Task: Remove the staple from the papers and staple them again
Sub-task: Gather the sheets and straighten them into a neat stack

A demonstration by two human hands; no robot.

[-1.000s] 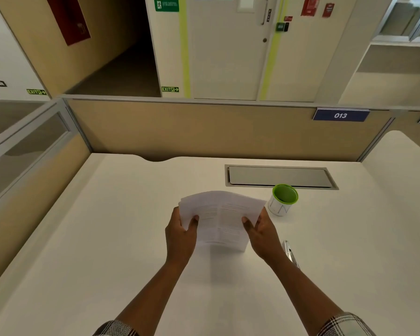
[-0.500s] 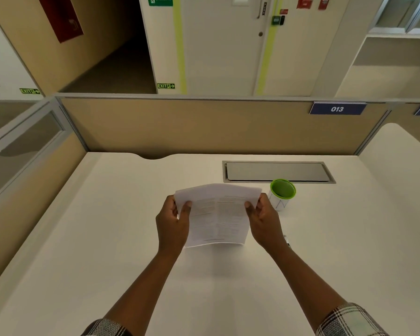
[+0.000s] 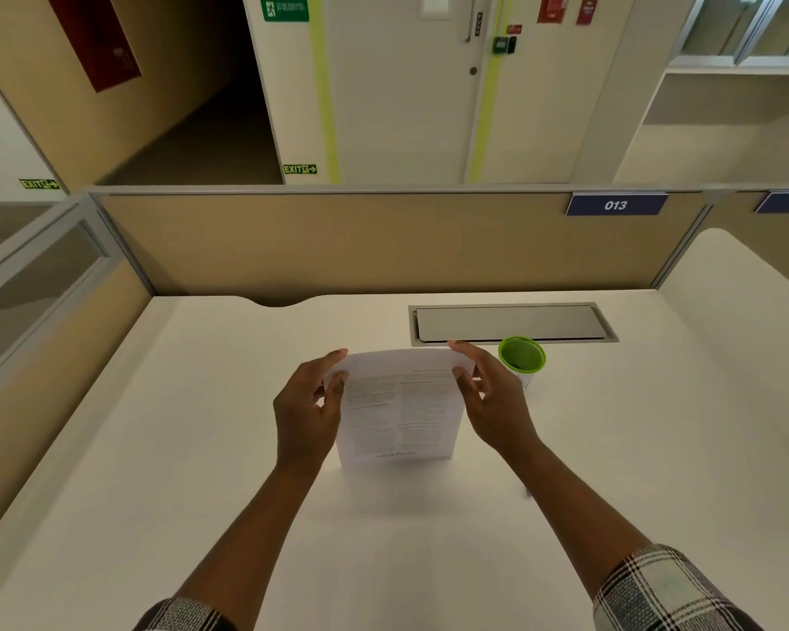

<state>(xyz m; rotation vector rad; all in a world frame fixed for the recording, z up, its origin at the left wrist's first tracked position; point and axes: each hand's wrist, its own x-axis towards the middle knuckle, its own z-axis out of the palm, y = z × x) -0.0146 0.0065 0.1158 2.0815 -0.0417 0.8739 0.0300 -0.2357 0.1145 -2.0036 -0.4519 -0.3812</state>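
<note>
A stack of white printed papers (image 3: 399, 405) stands almost upright on the white desk (image 3: 156, 448), its bottom edge on the surface. My left hand (image 3: 308, 409) grips the stack's left edge, thumb on the front near the top corner. My right hand (image 3: 493, 398) holds the right edge, fingers spread along the top right corner. The sheets look squared into one neat block. No staple can be made out. My right forearm hides all but a small grey bit of the stapler (image 3: 528, 493) on the desk.
A white cup with a green rim (image 3: 522, 357) stands just right of my right hand. A grey cable flap (image 3: 511, 323) is set into the desk behind the papers. Beige partition panels close the desk at the back and left.
The fanned, loose sheets have been gathered and squared into one aligned stack. Both hands slid up the sides towards the top corners, and the papers now stand more upright.
</note>
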